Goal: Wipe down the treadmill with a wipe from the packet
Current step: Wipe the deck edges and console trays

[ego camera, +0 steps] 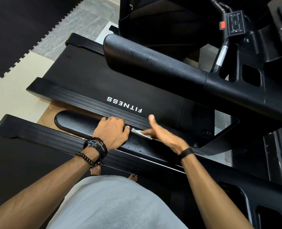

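Wipe (141,133) lies pressed flat on near treadmill handrail (80,124), under right hand (160,135); fingers straight, thumb raised, grip released, nothing clenched. Left hand (113,132) curls over same handrail just beside wipe, grasping it. Rounded rail end free to left. Ribbed side rail (90,103) runs along belt (90,76) edge beyond. Far handrail (153,63) well apart.
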`<move>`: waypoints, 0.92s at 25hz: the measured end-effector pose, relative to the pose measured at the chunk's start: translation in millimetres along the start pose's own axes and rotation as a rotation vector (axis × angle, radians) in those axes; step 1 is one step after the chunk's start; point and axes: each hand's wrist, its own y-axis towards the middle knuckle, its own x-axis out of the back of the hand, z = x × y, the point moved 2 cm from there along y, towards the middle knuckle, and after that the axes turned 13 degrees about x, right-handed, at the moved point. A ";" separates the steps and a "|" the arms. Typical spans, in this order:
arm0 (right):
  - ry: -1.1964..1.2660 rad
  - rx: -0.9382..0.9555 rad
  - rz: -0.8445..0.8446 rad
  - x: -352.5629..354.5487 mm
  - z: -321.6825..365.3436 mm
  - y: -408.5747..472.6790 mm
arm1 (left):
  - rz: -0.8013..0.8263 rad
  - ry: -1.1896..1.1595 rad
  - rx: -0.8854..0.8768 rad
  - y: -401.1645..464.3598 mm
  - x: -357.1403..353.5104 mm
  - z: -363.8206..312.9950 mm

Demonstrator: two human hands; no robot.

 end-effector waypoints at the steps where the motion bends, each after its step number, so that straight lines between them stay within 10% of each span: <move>1: 0.066 -0.001 -0.027 9.0 -9.9 -11.2 | -0.003 -0.005 0.007 0.0 -0.3 0.1; 23: -0.284 0.041 -0.023 -26.3 27.7 2.8 | -0.021 -0.042 0.006 0.4 0.4 1.5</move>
